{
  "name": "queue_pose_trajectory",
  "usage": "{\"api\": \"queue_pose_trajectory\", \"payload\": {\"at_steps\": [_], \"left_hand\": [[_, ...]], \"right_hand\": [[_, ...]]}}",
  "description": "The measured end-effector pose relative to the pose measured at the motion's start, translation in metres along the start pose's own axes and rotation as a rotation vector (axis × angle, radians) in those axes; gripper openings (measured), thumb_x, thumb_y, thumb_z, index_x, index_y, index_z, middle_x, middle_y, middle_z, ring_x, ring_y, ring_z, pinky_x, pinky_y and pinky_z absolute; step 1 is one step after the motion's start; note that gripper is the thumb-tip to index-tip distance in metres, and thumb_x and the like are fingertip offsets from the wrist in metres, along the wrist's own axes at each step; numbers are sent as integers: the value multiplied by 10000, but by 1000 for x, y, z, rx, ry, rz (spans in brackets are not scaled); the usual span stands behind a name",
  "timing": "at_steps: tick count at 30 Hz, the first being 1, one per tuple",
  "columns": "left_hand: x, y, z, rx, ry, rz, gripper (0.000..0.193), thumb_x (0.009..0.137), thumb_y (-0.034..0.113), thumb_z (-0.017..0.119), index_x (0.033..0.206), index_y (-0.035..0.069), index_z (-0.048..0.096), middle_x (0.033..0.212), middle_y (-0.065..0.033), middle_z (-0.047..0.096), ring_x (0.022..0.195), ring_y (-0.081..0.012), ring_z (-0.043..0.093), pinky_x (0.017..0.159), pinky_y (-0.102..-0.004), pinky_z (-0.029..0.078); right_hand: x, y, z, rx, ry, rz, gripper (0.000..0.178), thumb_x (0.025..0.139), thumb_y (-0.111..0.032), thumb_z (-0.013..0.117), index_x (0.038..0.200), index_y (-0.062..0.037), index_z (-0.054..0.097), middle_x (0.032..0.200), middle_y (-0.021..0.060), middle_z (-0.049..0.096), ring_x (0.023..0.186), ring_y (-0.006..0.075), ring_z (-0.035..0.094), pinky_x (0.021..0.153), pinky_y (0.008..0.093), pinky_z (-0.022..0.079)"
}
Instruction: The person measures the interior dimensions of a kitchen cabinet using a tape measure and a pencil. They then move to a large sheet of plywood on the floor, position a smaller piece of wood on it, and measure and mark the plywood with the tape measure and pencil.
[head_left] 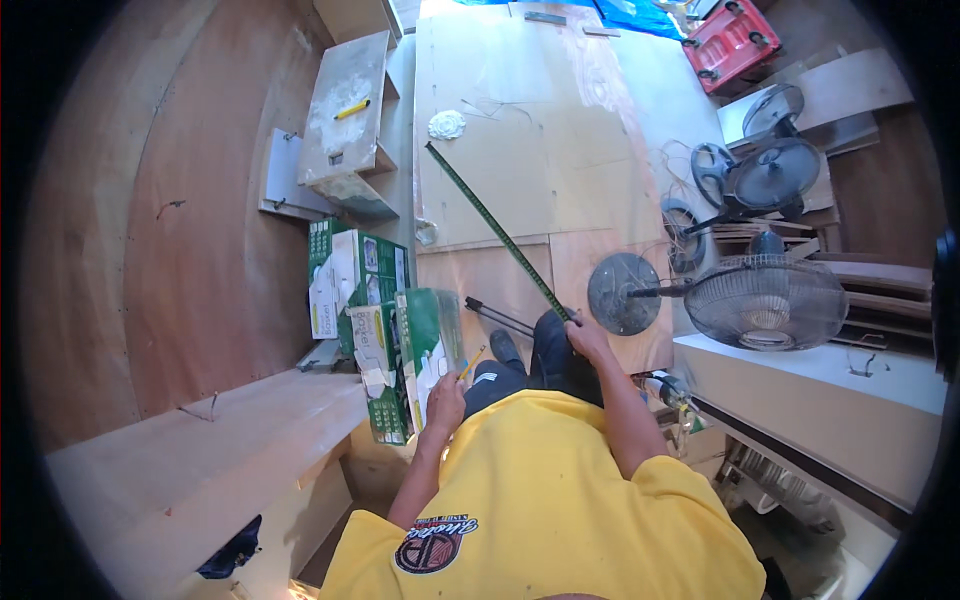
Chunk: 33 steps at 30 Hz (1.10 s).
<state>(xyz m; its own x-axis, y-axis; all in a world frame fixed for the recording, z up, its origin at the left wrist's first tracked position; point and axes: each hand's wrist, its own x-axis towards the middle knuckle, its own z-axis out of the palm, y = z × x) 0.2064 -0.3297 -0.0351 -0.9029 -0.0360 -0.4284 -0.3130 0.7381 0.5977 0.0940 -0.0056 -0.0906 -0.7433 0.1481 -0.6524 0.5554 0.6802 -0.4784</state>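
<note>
My right hand point(588, 337) is closed at the near end of a tape measure, its case hidden by the fingers. The tape's long dark green blade point(498, 234) stretches out forward and left over the plywood floor point(540, 170). Its far tip lies near a white crumpled lump point(446, 125). My left hand point(446, 402) grips a yellow pencil point(472, 362), beside a green-and-white cardboard box point(425, 335). A pair of dark narrow rails point(500, 316) lies on the floor by my feet.
At the left, more green-and-white boxes point(380, 268) and a dusty wooden cabinet point(345, 120) carrying a yellow cutter knife point(352, 109) stand along the wall. To the right are a fan point(765, 305) lying over with its round base point(624, 293), more fans point(775, 172) and a red trolley point(733, 45).
</note>
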Motion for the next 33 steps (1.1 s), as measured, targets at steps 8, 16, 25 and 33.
{"api": "queue_pose_trajectory", "payload": {"at_steps": [8,16,25,33], "left_hand": [[101,46,-40,20,39,-24,232,948,144,509,1109,-2,590,1013,-228,634,981,-408,603,851,-480,472],[250,97,-41,43,-74,-170,242,942,167,514,1094,8,614,1007,-246,647,980,-424,606,861,-479,478],[431,107,-56,-506,92,-570,175,974,164,506,948,20,601,688,-37,567,554,-148,605,443,-280,475],[527,141,-62,-513,41,-687,181,975,173,512,1003,15,595,707,-34,570,552,-141,599,448,-274,483]], "right_hand": [[102,-53,-76,23,40,59,459,803,-363,500,1065,-43,700,1069,243,671,1061,388,626,939,431,473],[241,-18,-120,157,-44,344,406,793,-297,522,930,41,701,864,234,698,808,354,694,703,430,531],[313,-92,-255,24,-14,413,658,793,-341,550,1342,13,469,1267,316,552,1233,434,505,1043,453,401],[399,-124,-306,19,-20,476,671,813,-381,512,1322,55,492,1323,309,513,1253,420,494,1040,444,407]]}}
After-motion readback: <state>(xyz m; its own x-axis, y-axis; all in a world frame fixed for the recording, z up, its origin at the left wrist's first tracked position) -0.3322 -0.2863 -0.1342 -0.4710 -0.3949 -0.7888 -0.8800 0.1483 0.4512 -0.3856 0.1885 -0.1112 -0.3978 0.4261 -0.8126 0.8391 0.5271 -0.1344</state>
